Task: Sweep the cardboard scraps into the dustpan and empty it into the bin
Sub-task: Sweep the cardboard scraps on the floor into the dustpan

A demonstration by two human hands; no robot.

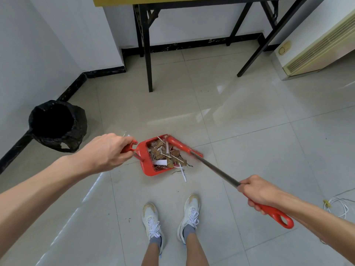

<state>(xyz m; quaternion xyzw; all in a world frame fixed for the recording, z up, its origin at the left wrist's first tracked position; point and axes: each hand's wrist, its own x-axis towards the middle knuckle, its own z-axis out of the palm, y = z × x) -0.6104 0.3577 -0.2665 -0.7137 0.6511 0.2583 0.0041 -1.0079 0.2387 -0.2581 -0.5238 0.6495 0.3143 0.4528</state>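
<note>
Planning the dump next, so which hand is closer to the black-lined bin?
Left. The left hand, gripping the red dustpan handle, sits just right of the bin. The right hand holds the broom far across the floor.

Bin (57, 125) interior was black, contents not discernible. Dustpan (151, 160) handle grip hidden inside left hand (107, 152). Broom (217, 169) bristles blurred, mostly behind dustpan's far edge. Desk (172, 0) top cut by upper frame edge. Cable (338, 206) ran off right edge.

Plain tiled rm: folding table (192, 0), AC unit (317, 47)
</note>
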